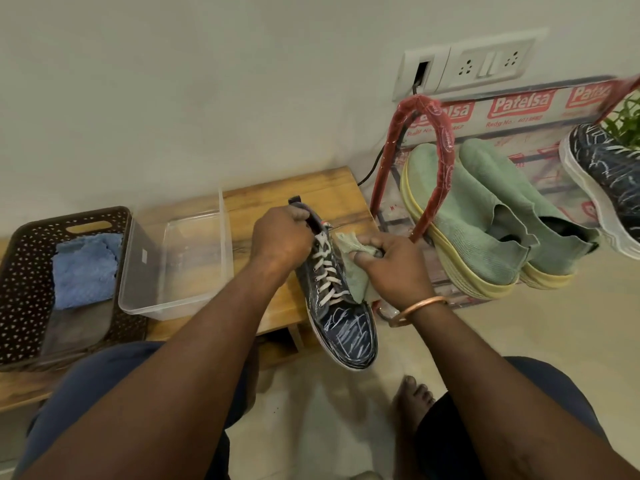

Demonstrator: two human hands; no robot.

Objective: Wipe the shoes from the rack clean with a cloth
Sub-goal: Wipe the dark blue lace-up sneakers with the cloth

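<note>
Sneaker [341, 306] is dark navy with white scribble marks and white laces, toe toward you, over the right end of the bench [277, 199], just left of the rack [427, 161]. Your left hand [282, 239] curls round its heel collar, and your right hand [394, 265] bunches a green cloth [356, 271] against its side by the laces. Your hands hide the heel and where the cloth touches, you cannot tell whether the sole rests on the bench, and its twin [602, 181] on the rack is cut off at the right edge.
</note>
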